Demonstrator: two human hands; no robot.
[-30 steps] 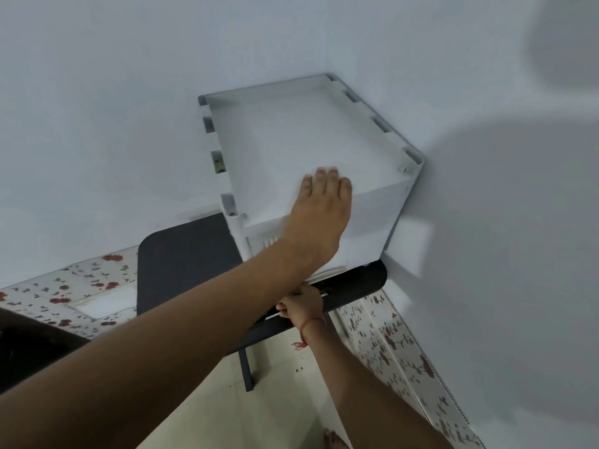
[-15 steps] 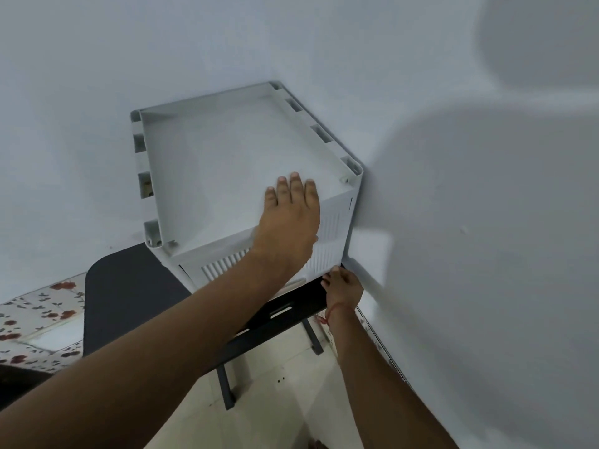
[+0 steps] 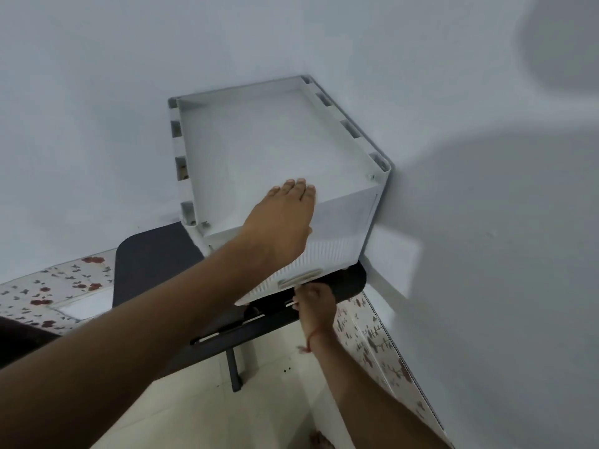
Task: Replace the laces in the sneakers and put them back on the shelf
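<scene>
At frame centre, the left hand (image 3: pixel 280 222) is pressing flat and open on the white shoe box (image 3: pixel 259 157) (sneakers unseen) while the right hand (image 3: pixel 312 299) is gripping its front flap (image 3: pixel 299 278); swing that gently, top braced.

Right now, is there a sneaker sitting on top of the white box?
No, only the left hand rests flat on the white box.

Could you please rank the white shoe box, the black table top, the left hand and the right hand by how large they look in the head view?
1. White shoe box
2. Black table top, partly hidden, so unsure against the box
3. Left hand
4. Right hand
</scene>
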